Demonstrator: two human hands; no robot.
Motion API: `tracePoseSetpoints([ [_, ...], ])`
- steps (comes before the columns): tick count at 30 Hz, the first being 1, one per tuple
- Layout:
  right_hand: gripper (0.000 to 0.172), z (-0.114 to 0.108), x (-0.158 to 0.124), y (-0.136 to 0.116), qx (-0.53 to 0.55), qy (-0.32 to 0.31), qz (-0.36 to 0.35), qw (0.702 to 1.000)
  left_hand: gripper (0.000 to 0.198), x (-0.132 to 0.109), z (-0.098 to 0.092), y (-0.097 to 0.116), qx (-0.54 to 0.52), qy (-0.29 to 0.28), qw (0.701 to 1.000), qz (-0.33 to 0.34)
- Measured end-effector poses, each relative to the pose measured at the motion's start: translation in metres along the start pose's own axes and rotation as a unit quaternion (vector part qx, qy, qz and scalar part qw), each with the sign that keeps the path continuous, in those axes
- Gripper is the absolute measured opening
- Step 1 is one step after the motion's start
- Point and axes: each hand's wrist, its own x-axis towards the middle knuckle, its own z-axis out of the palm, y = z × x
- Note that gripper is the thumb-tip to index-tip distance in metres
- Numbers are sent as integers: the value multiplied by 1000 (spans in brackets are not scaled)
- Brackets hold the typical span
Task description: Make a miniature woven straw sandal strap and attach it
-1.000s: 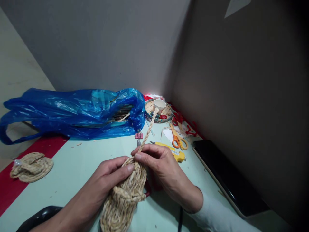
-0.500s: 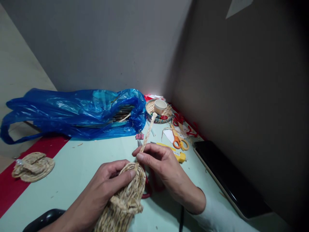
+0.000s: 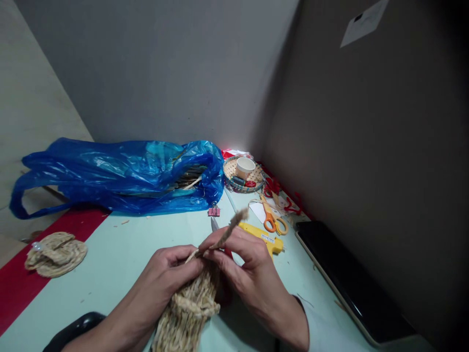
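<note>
Since half a second ago the braided cord (image 3: 230, 229) has tipped lower, its frayed end now slanting right above the yellow glue gun (image 3: 264, 238). In the head view, the right hand (image 3: 245, 268) pinches that cord between thumb and fingers, while the left hand (image 3: 171, 270) closes around the toe of the straw sandal (image 3: 186, 313), held just over the table (image 3: 120, 249). The glue gun's label and the wall sheet (image 3: 362, 22) are too small to read.

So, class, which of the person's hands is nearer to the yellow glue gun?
Right. The right hand, pinching the straw braid, lies beside the yellow glue gun; the left hand grips the woven straw piece, farther to its left.
</note>
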Motion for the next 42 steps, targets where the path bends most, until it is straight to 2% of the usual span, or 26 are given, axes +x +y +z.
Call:
tracePoseSetpoints([
  [4,26,3,-6,-5,-125,-8,-131,983,16,3,-1,1,-7,31,999,10],
  [9,29,8,-11,-15,-194,6,-176,965,14,6,-3,2,-46,43,998,15],
  [12,28,9,-11,-15,-201,-20,-190,961,21,7,-5,2,-43,46,998,30],
  [20,38,3,-10,-20,-148,-107,-136,974,20,7,-7,3,-27,45,998,36],
  [27,29,4,-9,-23,-64,-112,-57,990,16,8,-9,4,12,67,995,76],
  [35,44,7,-12,-19,-95,-117,-47,987,17,9,-12,5,24,83,992,90],
  [39,45,7,-14,-22,-128,-126,-51,982,17,8,-11,5,16,85,992,87],
  [42,39,8,-15,-22,-155,-135,-65,976,15,7,-10,5,12,82,993,83],
])
